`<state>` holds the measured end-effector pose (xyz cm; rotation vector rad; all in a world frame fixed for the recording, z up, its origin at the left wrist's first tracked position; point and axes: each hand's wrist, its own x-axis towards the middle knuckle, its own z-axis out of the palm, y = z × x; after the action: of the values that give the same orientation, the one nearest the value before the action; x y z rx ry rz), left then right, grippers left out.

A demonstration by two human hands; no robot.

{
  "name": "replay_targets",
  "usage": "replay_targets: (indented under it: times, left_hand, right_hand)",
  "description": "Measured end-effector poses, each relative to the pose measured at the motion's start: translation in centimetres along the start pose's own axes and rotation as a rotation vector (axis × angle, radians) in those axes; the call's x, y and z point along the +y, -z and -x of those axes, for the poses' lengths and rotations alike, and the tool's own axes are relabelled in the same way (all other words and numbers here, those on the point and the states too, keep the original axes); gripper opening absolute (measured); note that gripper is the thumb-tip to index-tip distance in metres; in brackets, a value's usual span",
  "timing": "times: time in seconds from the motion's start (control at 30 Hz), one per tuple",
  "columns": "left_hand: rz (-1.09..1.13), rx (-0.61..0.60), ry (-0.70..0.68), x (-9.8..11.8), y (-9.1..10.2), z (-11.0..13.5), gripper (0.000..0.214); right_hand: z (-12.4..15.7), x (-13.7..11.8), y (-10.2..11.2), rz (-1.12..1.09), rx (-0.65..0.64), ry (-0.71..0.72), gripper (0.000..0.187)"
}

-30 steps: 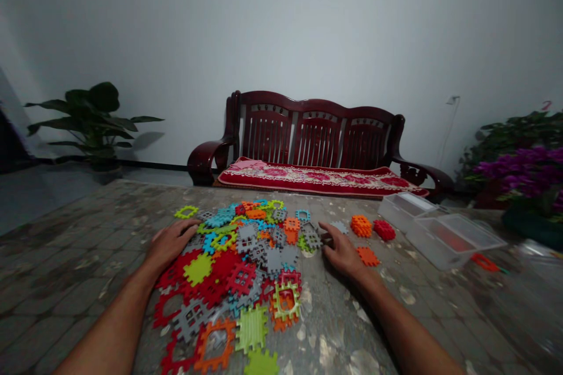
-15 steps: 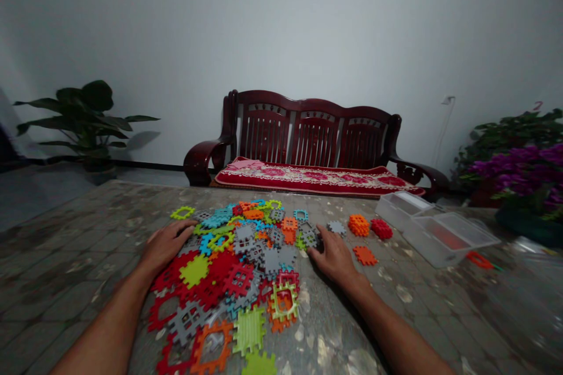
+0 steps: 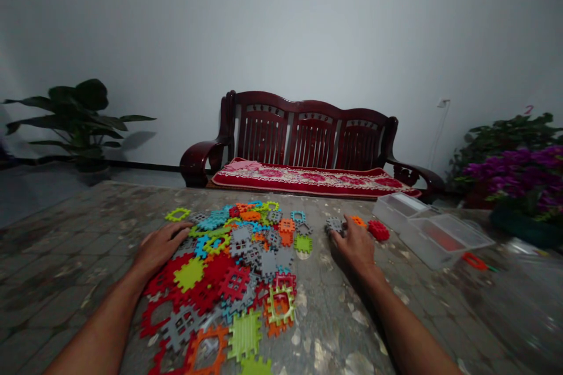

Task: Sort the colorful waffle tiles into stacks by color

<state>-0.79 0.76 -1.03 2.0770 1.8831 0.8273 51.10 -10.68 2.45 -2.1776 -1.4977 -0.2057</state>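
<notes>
A heap of flat, toothed plastic tiles (image 3: 229, 269) in red, green, grey, blue and orange is spread on the mottled stone table (image 3: 79, 258). My left hand (image 3: 159, 246) lies flat on the heap's left side, fingers stretched out. My right hand (image 3: 357, 244) rests right of the heap with its fingertips on a small grey tile (image 3: 335, 224). Just beyond the hand are a small orange stack (image 3: 358, 221), partly hidden by it, and a red stack (image 3: 378, 229). A green tile (image 3: 303, 243) lies alone between the heap and my right hand.
Two clear plastic boxes (image 3: 433, 228) stand on the table at the right, with a red object (image 3: 474, 260) beside them. Behind the table is a dark wooden bench (image 3: 308, 140) with a red cushion. Potted plants stand at the left (image 3: 79, 120) and right (image 3: 519, 176).
My right hand has moved from the heap's right edge to the right, onto the grey tile next to the orange stack. The left hand has stayed on the heap.
</notes>
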Motion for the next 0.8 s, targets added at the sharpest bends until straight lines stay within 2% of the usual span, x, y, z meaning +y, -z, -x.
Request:
replay_targets:
  times: [0.23,0.53,0.8]
  left_hand:
    - [-0.011,0.021,0.01,0.3,0.3,0.1,0.054]
    - [0.012,0.03,0.017,0.4,0.3,0.1,0.052]
    - [0.008,0.026,0.027,0.2,0.2,0.0,0.052]
  right_hand:
    - [-0.2,-0.1,0.0,0.124,-0.061,0.001,0.065]
    - [0.2,-0.6,-0.3,0.154,-0.117,0.007,0.068]
    - [0.4,-2.0,0.7,0.192,-0.195,0.03,0.058]
